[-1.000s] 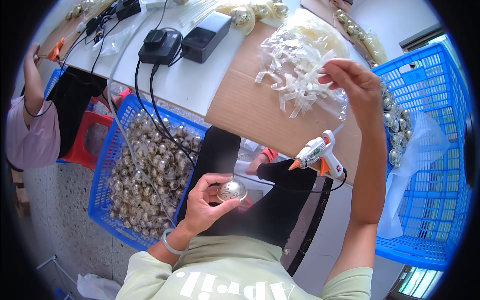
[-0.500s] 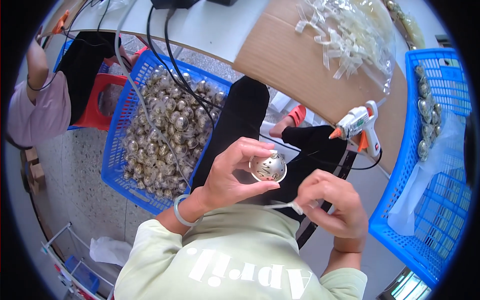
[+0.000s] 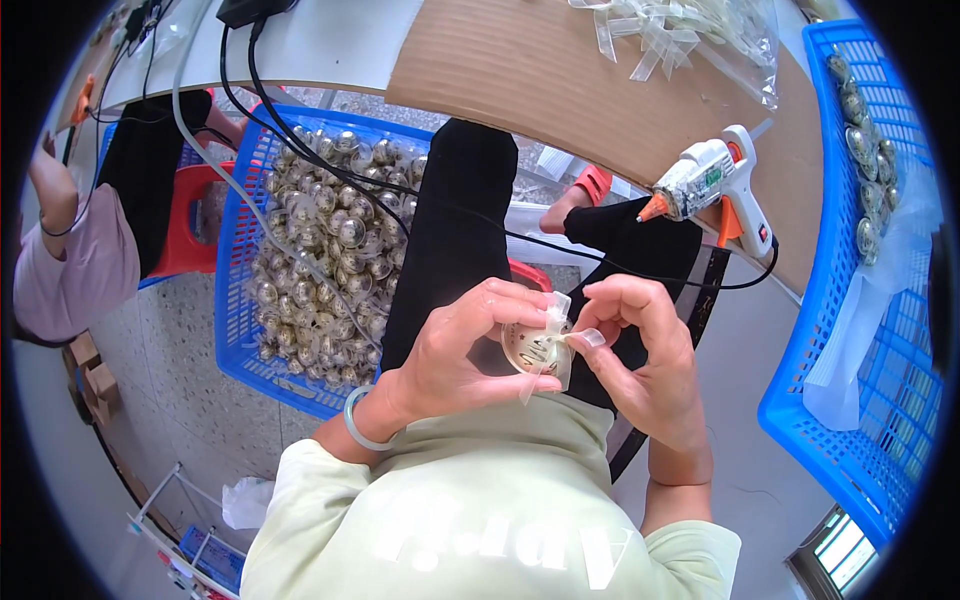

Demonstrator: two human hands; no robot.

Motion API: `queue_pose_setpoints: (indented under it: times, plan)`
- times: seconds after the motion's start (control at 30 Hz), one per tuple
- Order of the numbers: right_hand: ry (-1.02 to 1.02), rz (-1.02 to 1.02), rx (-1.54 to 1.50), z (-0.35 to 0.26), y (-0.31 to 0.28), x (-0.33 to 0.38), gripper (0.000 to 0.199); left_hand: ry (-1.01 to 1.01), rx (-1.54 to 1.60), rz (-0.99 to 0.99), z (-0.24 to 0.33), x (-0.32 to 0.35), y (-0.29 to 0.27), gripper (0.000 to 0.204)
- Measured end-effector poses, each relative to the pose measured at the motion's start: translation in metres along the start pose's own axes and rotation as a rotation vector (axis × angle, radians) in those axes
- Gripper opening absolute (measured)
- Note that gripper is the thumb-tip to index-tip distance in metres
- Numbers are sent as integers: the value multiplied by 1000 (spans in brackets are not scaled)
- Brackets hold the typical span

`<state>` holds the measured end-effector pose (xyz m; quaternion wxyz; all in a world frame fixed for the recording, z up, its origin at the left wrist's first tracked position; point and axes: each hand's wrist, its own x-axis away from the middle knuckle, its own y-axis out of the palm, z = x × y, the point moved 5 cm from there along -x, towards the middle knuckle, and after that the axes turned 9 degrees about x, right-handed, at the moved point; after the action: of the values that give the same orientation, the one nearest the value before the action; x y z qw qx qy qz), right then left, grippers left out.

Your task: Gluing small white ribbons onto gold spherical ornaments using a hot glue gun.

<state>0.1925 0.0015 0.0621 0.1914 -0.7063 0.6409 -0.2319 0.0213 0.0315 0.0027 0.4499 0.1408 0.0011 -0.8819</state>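
In front of my lap, my left hand (image 3: 440, 345) is closed round a shiny pale-gold ball ornament (image 3: 527, 350) with dark print and a clear part, thumb below and fingers above. A sheer whitish ribbon bow (image 3: 556, 335) lies against the ball's right side. My right hand (image 3: 655, 370) pinches one end of the bow between thumb and fingers at the ball. Beyond that hand, a white glue gun (image 3: 700, 180) with an orange nozzle and trigger rests at the edge of the cardboard on the table.
A blue basket (image 3: 232, 310) full of similar ball ornaments (image 3: 335, 230) stands on the floor at left. Cardboard (image 3: 500, 70) covers part of the table, with a plastic bag of ribbon bows (image 3: 680, 40). Another blue basket (image 3: 800, 440) is at right. Black cables (image 3: 330, 165) hang across. Another person (image 3: 85, 250) sits far left.
My right hand has moved up and left, bringing the ribbon bow from below against the ball. The ball has turned in my left hand. The view has shifted.
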Motion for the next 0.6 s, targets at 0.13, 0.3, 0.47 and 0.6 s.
queue_pose_setpoints:
  times: [0.13,0.3,0.47,0.6]
  plan:
    - [5,3,10,5,-4,-2,45,41,-36,-23,-2,-3,4,60]
    - [1,21,25,4,1,-1,49,-18,30,18,-6,0,3,58]
    - [-151,224,243,-3,9,8,53,-20,28,16,-11,7,-4,60]
    - [-309,300,513,-18,15,30,45,-47,101,26,-13,10,-8,60]
